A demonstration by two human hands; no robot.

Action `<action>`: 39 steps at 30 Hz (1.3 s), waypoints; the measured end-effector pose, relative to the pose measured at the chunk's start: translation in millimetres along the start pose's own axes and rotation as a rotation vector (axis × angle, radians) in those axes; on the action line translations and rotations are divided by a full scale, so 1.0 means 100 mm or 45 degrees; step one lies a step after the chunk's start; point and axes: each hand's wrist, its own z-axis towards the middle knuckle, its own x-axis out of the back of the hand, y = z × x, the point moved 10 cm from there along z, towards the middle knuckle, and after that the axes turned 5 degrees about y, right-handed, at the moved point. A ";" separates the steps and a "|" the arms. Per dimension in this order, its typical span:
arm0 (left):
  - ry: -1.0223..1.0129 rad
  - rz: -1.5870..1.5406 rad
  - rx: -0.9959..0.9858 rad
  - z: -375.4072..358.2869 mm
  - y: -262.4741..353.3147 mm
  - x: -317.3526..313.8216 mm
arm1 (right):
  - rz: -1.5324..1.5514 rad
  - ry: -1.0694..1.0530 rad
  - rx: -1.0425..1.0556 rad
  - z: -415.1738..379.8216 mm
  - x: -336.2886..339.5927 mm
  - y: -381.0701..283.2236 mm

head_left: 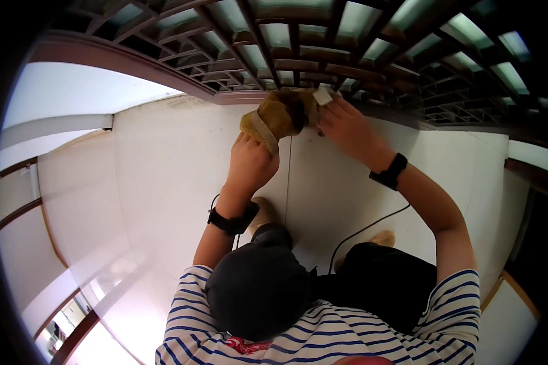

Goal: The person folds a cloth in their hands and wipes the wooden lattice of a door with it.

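A mustard-yellow cloth (273, 121) with a pale edge band and a dark, dirty-looking patch stretches between my two hands, just in front of the base of a dark wooden lattice (292, 58). My left hand (252, 161) is closed on the cloth's near left end, its fingers partly covered by the fabric. On the other side, my right hand (350, 132) pinches the right end, where a small pale flap (323, 96) sticks up by the fingertips. Both wrists carry black bands.
Light floor tiles (164, 176) spread below me. My knee (259, 289) is bent up close under my left forearm. A thin black cable (365, 228) runs down from my right wrist. White panels with brown frames (18, 213) stand at the left.
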 end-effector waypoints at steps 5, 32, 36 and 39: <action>0.098 -0.001 0.021 -0.19 -0.21 0.00 | 0.321 -0.036 -0.057 -0.08 -0.06 -0.07; 0.344 0.254 0.052 0.74 0.00 0.23 | 0.020 0.375 -0.139 0.83 0.58 0.08; 0.234 0.398 0.075 0.75 0.09 0.23 | 0.018 0.399 -0.127 0.82 0.60 0.09; -0.045 -0.013 0.286 0.48 -0.12 0.00 | 0.022 0.350 -0.123 0.83 0.57 0.08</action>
